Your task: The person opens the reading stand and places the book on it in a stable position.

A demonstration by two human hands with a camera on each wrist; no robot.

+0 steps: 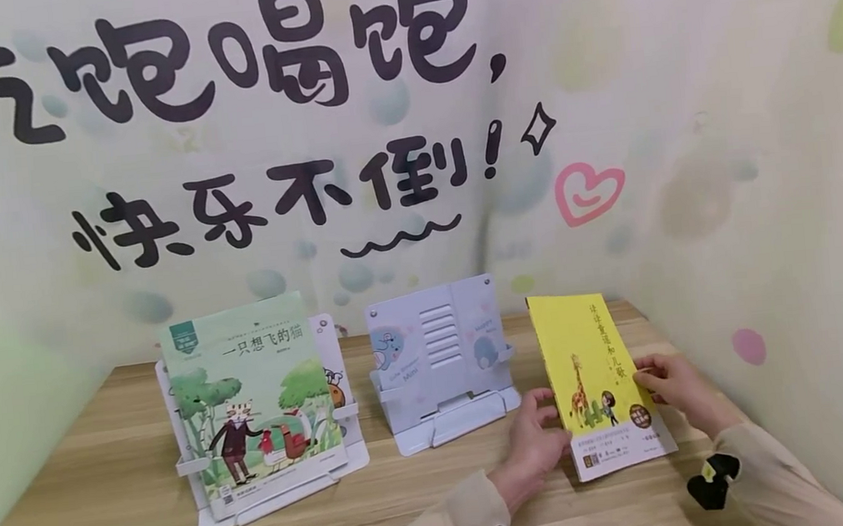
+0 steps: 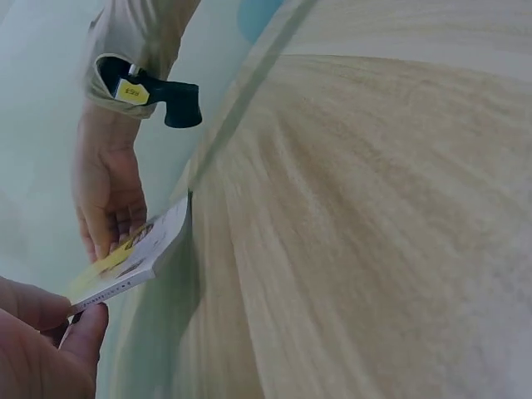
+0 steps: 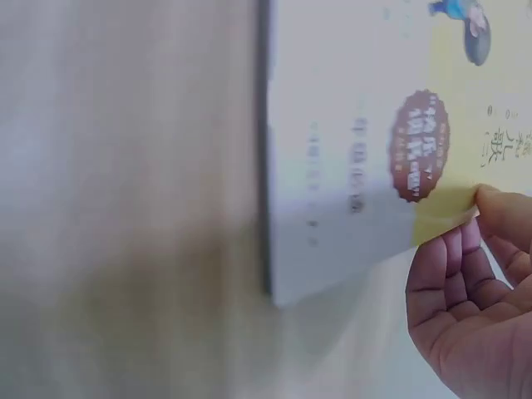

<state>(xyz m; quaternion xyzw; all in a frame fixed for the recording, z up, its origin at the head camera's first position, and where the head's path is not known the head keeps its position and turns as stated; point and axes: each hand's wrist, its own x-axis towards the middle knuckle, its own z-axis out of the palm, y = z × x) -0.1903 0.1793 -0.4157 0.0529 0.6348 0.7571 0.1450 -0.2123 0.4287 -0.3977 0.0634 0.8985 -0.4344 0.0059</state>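
A thin yellow book [image 1: 560,343] with a giraffe, a child and a white lower band on its cover is held between both hands at the right of the table. My left hand [image 1: 531,445] pinches its left edge, thumb and fingers on either side of the spine, as the left wrist view shows. On the opposite edge, my right hand [image 1: 685,394] grips the cover between thumb and fingers; in the right wrist view the thumb [image 3: 503,212] lies on the front. The book tilts, its lower edge towards me, with its shadow on the wood beneath.
Left of the hands stands a pale blue metal book stand [image 1: 404,406] with no book on it. Further left, a second stand [image 1: 330,338] bears a green picture book [image 1: 252,395]. A printed curtain [image 1: 423,279] rises behind the wooden table [image 1: 80,493] and at its sides.
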